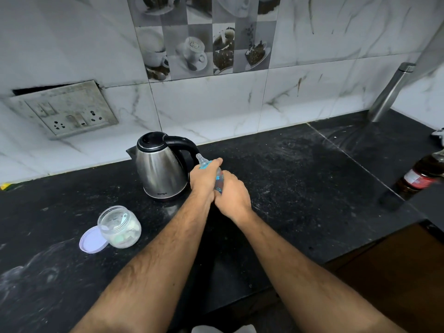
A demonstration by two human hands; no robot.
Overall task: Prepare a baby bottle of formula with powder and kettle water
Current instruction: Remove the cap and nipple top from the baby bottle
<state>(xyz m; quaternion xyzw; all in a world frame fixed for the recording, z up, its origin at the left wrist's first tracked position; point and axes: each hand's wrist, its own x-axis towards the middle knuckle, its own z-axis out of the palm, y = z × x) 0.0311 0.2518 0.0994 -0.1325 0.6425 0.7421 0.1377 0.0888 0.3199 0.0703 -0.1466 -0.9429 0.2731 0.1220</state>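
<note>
Teal-collared baby bottle [217, 175] sits between both hands above the black table [300, 179], long axis tilted, teat toward eleven o'clock, base toward five. Left hand [203, 179] wraps the collar end, its grip closed there; right hand [231, 192] closes on the body below, so the likely twist turns on that axis. What the bottle holds is hidden. Steel kettle [161, 168] stands just at nine o'clock, lid shut. Open powder jar [119, 226] at seven o'clock holds pale powder and a scoop [122, 221], its lilac lid [92, 240] beside it.
</note>
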